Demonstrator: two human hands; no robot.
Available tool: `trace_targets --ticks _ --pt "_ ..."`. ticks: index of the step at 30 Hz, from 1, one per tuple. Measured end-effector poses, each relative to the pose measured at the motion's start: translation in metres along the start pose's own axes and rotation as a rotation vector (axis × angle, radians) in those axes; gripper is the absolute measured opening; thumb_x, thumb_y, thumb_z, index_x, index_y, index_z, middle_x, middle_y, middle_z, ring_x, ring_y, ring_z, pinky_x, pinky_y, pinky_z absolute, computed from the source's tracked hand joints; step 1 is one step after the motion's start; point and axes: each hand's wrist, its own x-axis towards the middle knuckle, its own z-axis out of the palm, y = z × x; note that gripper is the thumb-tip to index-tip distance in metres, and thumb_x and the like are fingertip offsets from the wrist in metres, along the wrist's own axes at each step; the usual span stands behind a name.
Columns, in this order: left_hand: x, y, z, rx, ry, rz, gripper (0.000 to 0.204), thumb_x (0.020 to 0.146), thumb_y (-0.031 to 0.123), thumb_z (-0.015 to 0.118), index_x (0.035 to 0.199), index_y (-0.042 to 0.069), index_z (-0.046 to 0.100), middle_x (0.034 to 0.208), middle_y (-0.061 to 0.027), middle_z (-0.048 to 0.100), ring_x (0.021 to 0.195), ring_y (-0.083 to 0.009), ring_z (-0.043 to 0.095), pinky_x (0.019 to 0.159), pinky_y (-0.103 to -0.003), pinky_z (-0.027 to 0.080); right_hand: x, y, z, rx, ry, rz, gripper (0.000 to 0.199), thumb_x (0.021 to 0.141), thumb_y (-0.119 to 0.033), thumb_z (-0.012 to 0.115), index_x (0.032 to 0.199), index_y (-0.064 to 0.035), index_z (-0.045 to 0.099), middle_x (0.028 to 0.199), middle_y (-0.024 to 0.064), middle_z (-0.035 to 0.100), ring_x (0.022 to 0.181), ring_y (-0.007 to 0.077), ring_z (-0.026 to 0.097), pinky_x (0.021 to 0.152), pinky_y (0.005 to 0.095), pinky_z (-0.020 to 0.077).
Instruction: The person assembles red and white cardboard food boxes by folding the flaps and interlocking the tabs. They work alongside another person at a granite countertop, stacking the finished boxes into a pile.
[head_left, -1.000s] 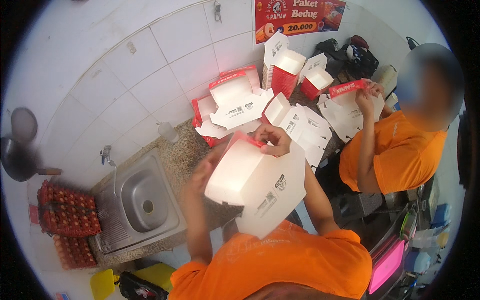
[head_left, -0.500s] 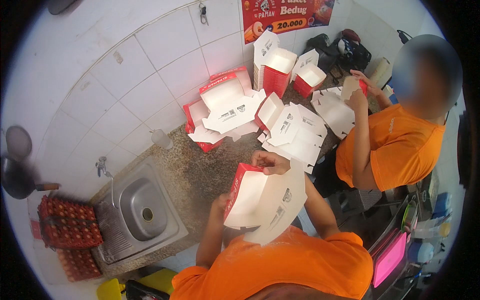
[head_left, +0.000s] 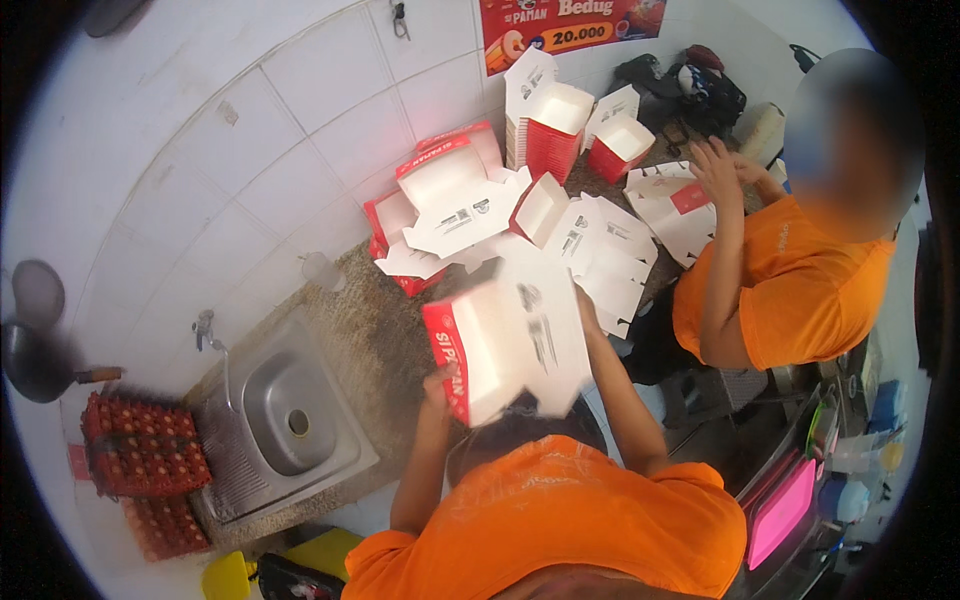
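A red and white cardboard food box (head_left: 500, 345) is held in front of my chest, its white inside facing up and its lid folded out to the right. My left hand (head_left: 437, 388) grips the red left wall, fingers closed on it. At the lid's right edge is my right hand (head_left: 586, 308), closed on the box, its fingers mostly hidden behind the cardboard. Just beyond lie opened boxes (head_left: 465, 215) with lids spread, and flat white box blanks (head_left: 605, 255) to their right.
Nested red boxes (head_left: 550, 140) stand by the tiled wall. A co-worker (head_left: 790, 270) at the right has both hands over white cardboard with a red panel (head_left: 690, 197). A steel sink (head_left: 290, 410) is at the left, beside stacked egg trays (head_left: 145, 445). A pink tray (head_left: 782, 515) lies lower right.
The box has moved away from me and slightly left, its lid spread wider. My right hand has shifted from the far wall to the lid's edge. The co-worker's hands have left the piece they held.
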Motion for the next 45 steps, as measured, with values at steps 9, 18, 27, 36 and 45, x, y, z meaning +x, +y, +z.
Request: trace_targets --ticks 9,18,27,36,45 --pt "0.017 0.006 -0.017 -0.317 -0.212 0.343 0.069 0.098 0.043 0.058 0.152 0.004 0.040 0.145 -0.0168 0.054 0.127 -0.0299 0.059 0.111 -0.049 0.046 -0.025 0.037 0.010 -0.239 -0.322 -0.057 0.045 0.099 -0.027 0.070 0.134 0.0011 0.061 0.119 0.0074 0.071 0.099 0.0114 0.067 0.086 0.0289 0.0546" --pt "0.040 0.004 0.032 0.142 0.097 0.094 0.074 0.105 0.060 0.039 0.156 0.007 0.036 0.147 -0.0158 0.052 0.125 -0.0279 0.058 0.103 -0.044 0.048 0.006 -0.068 0.069 0.168 -0.489 -0.200 0.068 0.107 -0.053 0.043 0.155 -0.0061 0.029 0.144 0.0170 0.053 0.114 0.0263 0.065 0.090 0.0390 0.0579" --pt "0.017 -0.001 0.022 0.399 0.141 0.042 0.057 0.108 0.040 0.046 0.155 0.008 0.040 0.142 -0.0139 0.057 0.122 -0.0271 0.059 0.102 -0.042 0.048 0.056 0.018 -0.041 -1.186 -0.090 -0.531 0.067 0.091 -0.043 0.075 0.145 -0.0104 0.053 0.139 0.0196 0.061 0.129 0.0359 0.058 0.110 0.0441 0.0446" --pt "0.017 -0.026 0.014 0.393 0.201 -0.052 0.049 0.106 0.034 0.052 0.148 0.009 0.050 0.131 -0.0096 0.063 0.112 -0.0207 0.063 0.096 -0.038 0.050 0.089 0.093 -0.163 -1.384 -0.030 -0.340 0.046 0.083 -0.029 0.080 0.127 -0.0156 0.071 0.113 0.0189 0.073 0.102 0.0360 0.071 0.093 0.0418 0.0551" --pt "0.033 -0.016 0.033 0.547 0.140 -0.036 0.048 0.105 0.034 0.055 0.145 0.008 0.052 0.128 -0.0093 0.065 0.110 -0.0193 0.064 0.094 -0.035 0.051 0.073 0.012 -0.140 -1.139 0.473 -0.649 0.015 0.093 -0.014 0.065 0.100 -0.0056 0.075 0.080 0.0197 0.071 0.075 0.0362 0.071 0.071 0.0446 0.0547"
